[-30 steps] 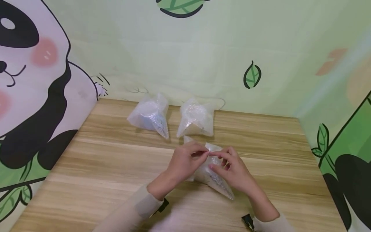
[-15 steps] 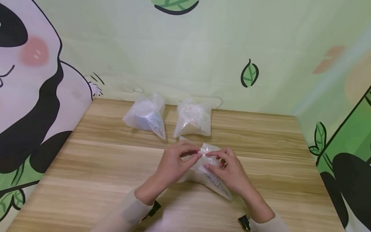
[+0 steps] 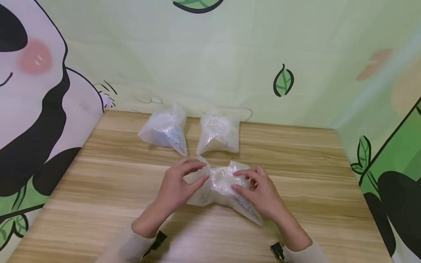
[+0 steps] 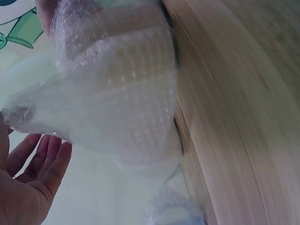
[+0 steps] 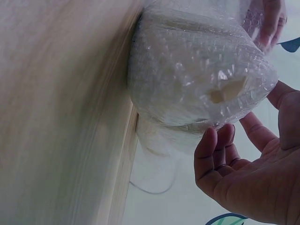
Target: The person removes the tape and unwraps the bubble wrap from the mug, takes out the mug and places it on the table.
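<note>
A bundle in clear bubble wrap (image 3: 223, 186) lies in front of me on the wooden table, a tan item dimly showing through the plastic in the right wrist view. My left hand (image 3: 179, 182) is at the wrap's left flap (image 4: 93, 108), which draws to a crinkled corner at the thumb side of that hand. Its other fingers (image 4: 49, 161) are loosely bent below the plastic. My right hand (image 3: 263, 190) holds the bundle's right side with thumb and index finger on the wrap, the remaining fingers curled (image 5: 206, 154). The wrapped contents are largely hidden.
Two more bubble-wrapped bundles stand at the back of the table: one with something blue inside (image 3: 166, 133), the other pale (image 3: 218, 135). Behind the wooden table (image 3: 98, 197) rises a green cloth backdrop (image 3: 230, 54) printed with pandas and leaves.
My left hand has moved left from the bundle's middle, and the wrap's left flap now spreads out that way. Left thumb and index finger stand farther apart. The right hand stays on the bundle.
</note>
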{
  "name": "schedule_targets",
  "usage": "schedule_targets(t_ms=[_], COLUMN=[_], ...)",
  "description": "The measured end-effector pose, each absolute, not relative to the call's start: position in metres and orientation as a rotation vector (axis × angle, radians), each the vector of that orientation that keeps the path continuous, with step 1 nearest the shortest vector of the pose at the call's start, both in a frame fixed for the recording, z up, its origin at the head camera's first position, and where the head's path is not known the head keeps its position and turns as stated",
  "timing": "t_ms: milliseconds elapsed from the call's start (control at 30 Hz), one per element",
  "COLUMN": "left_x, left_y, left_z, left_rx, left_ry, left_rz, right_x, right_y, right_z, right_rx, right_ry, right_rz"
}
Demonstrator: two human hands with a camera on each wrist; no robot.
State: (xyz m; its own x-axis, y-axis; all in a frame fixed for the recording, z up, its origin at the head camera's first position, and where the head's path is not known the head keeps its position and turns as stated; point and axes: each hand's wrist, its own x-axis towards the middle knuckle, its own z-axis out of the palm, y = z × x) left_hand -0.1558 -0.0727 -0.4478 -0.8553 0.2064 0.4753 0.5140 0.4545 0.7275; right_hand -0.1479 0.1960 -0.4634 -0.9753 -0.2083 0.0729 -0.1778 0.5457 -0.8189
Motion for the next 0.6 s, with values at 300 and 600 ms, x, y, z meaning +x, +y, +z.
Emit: schedule_targets(t_ms=[300, 600], left_x=[-0.154, -0.154], left_y=[-0.094, -0.113], left_z=[-0.448, -0.452], left_rx=[-0.469, -0.369], left_ry=[-2.422, -2.481], left_rz=[-1.402, -1.447], right_x=[-0.149, -0.148], right_y=[0.196, 0.195], right_z=[-0.462, -0.461], right_rx=[-0.329, -0.315], right_ry=[2.729, 2.717], right_rz=[-1.437, -1.421])
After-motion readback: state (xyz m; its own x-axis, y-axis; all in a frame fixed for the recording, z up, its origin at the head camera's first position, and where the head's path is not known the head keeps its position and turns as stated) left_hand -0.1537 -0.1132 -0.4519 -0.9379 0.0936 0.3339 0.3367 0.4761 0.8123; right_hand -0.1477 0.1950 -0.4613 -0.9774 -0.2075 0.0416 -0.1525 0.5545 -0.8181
